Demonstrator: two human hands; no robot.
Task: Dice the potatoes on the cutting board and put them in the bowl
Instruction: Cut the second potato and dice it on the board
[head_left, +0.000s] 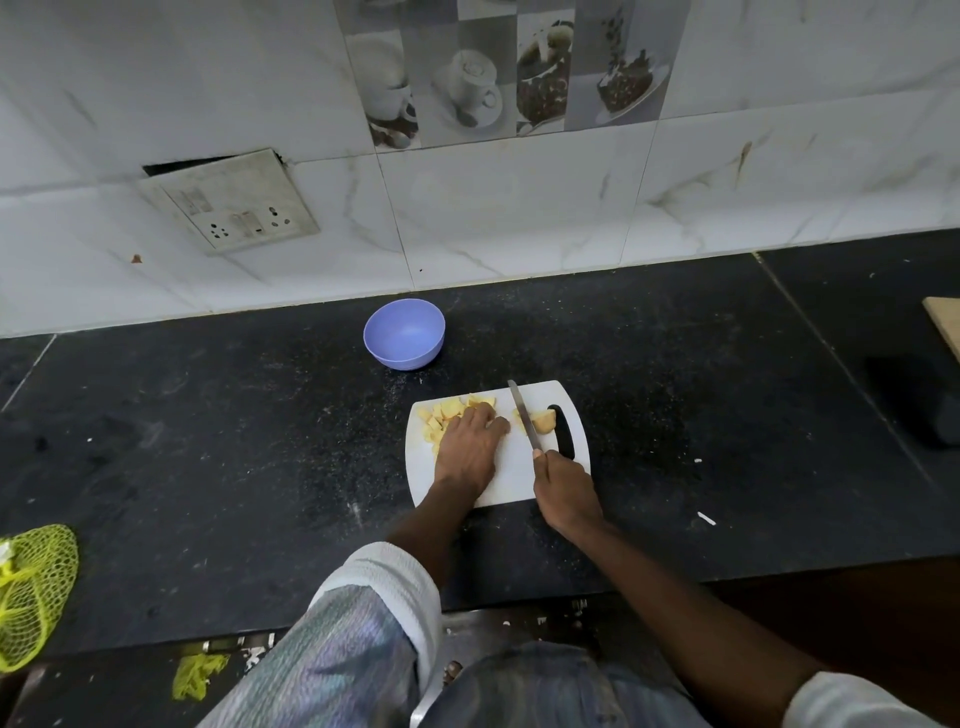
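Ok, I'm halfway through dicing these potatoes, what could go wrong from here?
The left hand lies flat on the cut pieces close to the knife, so a slip could nick a finger. The bowl sits apart from the board, so pieces might drop on the counter in transfer.

Left hand (470, 447) lies flat, fingers forward; right hand (566, 491) is fisted.

The person's forearms are bare from the wrist well up toward the elbow. The left sleeve (363, 613) is pushed up, showing a wide white ribbed cuff above cloth with a greyish, faintly shimmering weave of fine lines. The right sleeve (852, 701) shows only as a pale grey-white edge at the corner. Faded blue denim (545, 686) covers the lap.
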